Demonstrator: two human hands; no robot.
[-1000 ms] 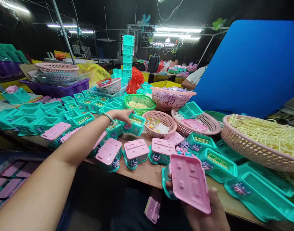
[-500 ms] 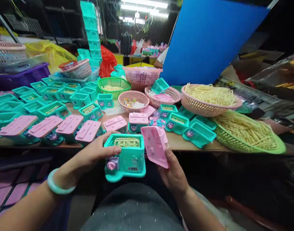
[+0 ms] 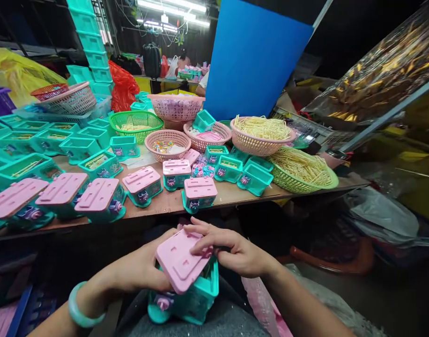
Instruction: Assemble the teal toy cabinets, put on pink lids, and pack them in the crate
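Low over my lap, my left hand grips a teal plastic box by its left side, the thumb near the lid's edge. The box has a pink knob on its front. A pink lid lies askew and tilted over the box's top, leaving the right part of the opening uncovered. My right hand has its fingers on the lid's far right part, with the thumb at its edge. Most of the box's inside is hidden by the lid.
On the table edge ahead stand several pink-lidded teal boxes. Open teal boxes fill the left side. Behind are a pink basket of cream sticks, a green basket of sticks and a small basket. A blue panel rises behind.
The box has come down closer to my lap. The lid, held apart at the right before, is now over the box. My view has turned right; another lidded box stands at the table edge.
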